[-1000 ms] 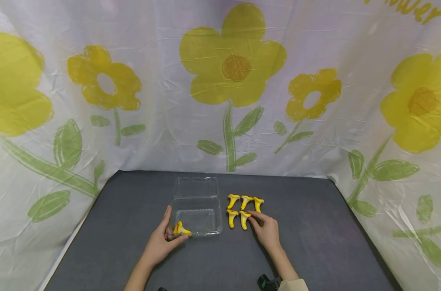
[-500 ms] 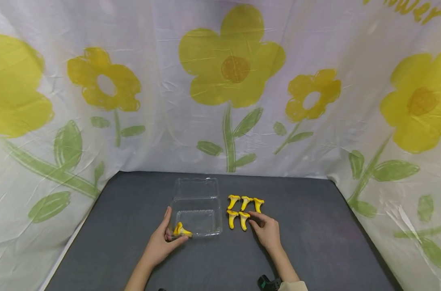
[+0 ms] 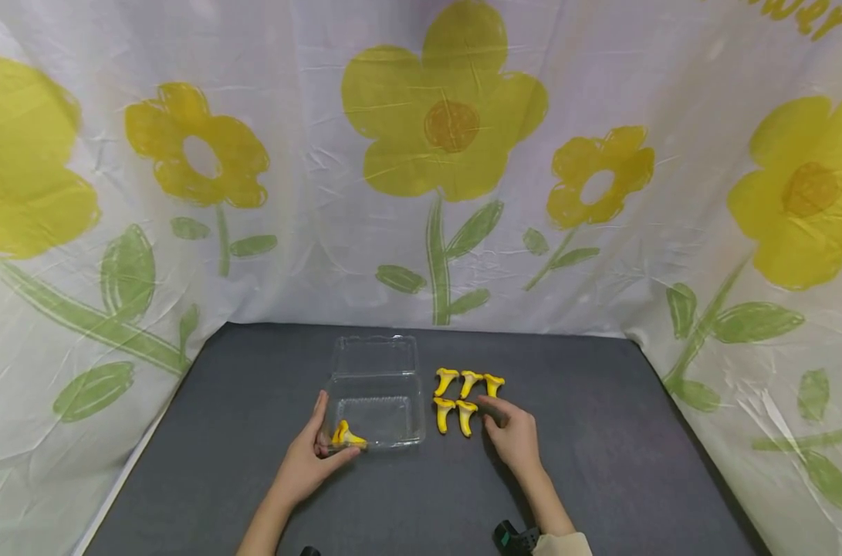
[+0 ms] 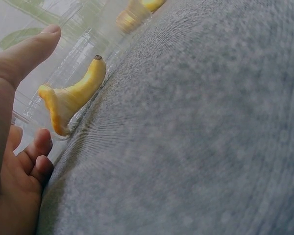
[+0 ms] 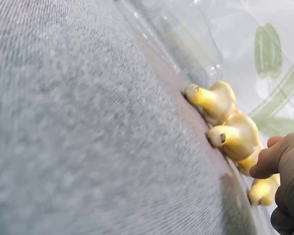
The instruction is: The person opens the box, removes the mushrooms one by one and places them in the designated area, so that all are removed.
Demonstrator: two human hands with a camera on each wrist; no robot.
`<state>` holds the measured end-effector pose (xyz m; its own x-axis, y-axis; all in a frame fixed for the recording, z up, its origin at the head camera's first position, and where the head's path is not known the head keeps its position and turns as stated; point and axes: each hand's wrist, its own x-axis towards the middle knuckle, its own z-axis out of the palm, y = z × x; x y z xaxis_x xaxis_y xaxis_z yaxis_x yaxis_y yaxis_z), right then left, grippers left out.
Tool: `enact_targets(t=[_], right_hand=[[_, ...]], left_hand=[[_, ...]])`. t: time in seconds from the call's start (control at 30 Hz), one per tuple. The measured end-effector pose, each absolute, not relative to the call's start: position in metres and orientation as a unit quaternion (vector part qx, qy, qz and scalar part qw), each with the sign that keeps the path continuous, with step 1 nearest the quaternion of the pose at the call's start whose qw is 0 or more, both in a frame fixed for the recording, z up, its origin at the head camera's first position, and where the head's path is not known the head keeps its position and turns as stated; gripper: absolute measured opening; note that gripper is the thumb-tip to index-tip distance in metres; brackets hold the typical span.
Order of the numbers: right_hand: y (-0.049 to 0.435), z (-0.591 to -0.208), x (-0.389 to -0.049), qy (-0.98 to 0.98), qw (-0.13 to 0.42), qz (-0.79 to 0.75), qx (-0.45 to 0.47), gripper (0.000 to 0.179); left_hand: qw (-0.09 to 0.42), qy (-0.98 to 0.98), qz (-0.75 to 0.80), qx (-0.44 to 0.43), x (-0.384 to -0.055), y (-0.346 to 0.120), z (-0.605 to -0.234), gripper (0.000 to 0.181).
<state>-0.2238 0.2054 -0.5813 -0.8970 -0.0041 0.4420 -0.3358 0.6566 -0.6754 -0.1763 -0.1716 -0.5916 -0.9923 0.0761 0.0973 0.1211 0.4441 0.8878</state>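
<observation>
In the head view, my left hand (image 3: 309, 457) holds the front left corner of an open, clear plastic clamshell container (image 3: 379, 421). Its thumb lies along the front wall and its fingers are at the left side. A yellow chanterelle-like mushroom (image 3: 351, 439) lies inside that corner; the left wrist view shows this mushroom (image 4: 76, 95) through the plastic. Right of the container, several more such mushrooms (image 3: 443, 417) form two rows on the table. My right hand (image 3: 516, 439) is just beside the front row's right-hand mushroom (image 3: 465, 419), with its fingers bent and nothing visible between them.
The container's lid (image 3: 375, 357) is folded back toward the rear. A dark grey cloth covers the table (image 3: 587, 432). Behind and at both sides hangs a white curtain (image 3: 323, 255) printed with yellow flowers.
My right hand has drawn slightly right, away from the front row's mushroom, and its fingertips no longer touch it. The left hand, container and mushrooms keep their places; the head view has tilted slightly.
</observation>
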Motion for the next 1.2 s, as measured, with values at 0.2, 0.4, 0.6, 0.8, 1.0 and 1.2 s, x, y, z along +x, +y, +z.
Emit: enact_targets(t=[0.2,0.4,0.6,0.8,1.0,1.2], right_hand=[[0.199,-0.568,-0.233,-0.883,0.228,0.394,0.110,0.037],[0.181,-0.552,-0.239,-0.873,0.239,0.403,0.137,0.037],[0.149,-0.538,-0.244,-0.861,0.226,0.423,0.168,0.035],[0.113,-0.531,-0.248,-0.855,0.207,0.430,0.204,0.035],[0.082,-0.527,-0.249,-0.859,0.170,0.421,0.237,0.032],[0.054,-0.527,-0.248,-0.867,0.126,0.398,0.272,0.027]], left_hand=[[0.026,-0.851,-0.521,-0.055,-0.177,-0.172,-0.590,0.121],[0.024,-0.852,-0.521,-0.052,-0.177,-0.172,-0.590,0.121],[0.027,-0.849,-0.524,-0.056,-0.176,-0.172,-0.589,0.121],[0.023,-0.847,-0.529,-0.055,-0.176,-0.171,-0.590,0.121],[0.024,-0.846,-0.529,-0.058,-0.175,-0.172,-0.590,0.121],[0.026,-0.844,-0.533,-0.059,-0.175,-0.172,-0.589,0.120]])
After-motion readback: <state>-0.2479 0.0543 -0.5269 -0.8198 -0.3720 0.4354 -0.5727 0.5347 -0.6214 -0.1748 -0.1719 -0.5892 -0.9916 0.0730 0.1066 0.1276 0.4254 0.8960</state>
